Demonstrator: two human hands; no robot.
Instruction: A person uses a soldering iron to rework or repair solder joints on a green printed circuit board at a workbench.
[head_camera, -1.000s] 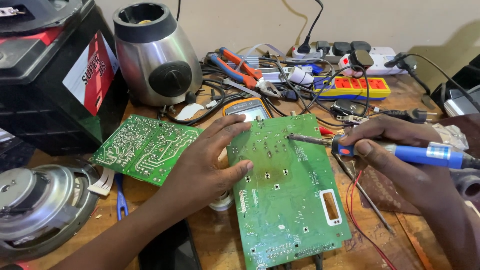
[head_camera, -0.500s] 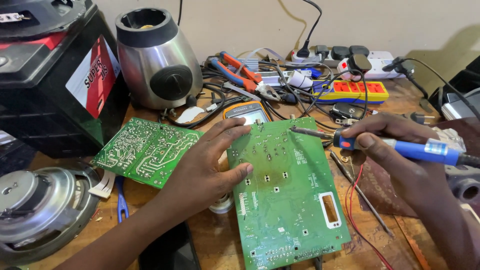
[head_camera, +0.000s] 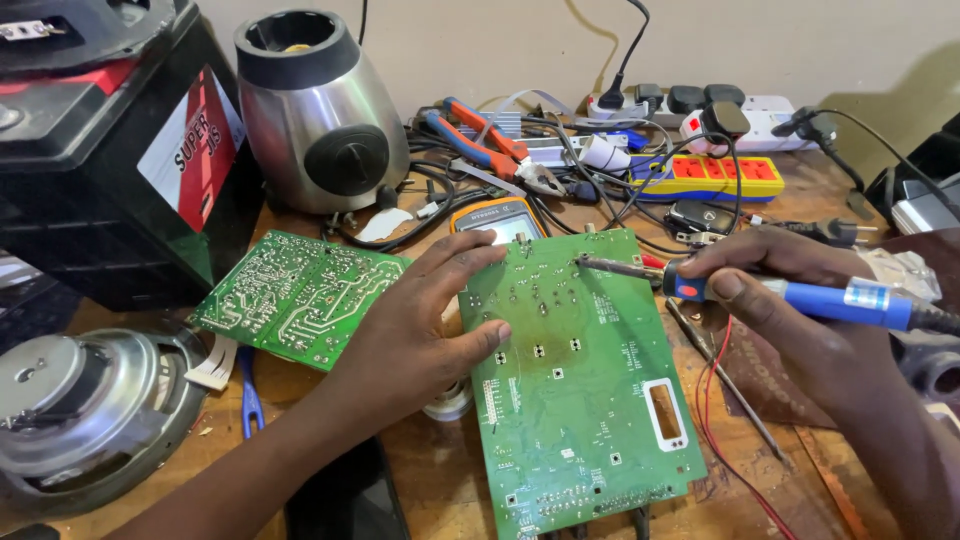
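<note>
1. The right hand (head_camera: 790, 300) grips a blue soldering iron (head_camera: 800, 297); its tip has moved onto the upper edge of the large green circuit board (head_camera: 575, 400) at frame centre.
2. The left hand (head_camera: 425, 325), fingers spread flat, keeps pinning the board's left edge, so the soldering work continues.

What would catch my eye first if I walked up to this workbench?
Probably the large green circuit board at the centre, steadied by the left hand while the right hand touches a blue-handled soldering iron to its upper edge. Behind it lie tangled cables, and a steel blender base stands at the back left.
</note>
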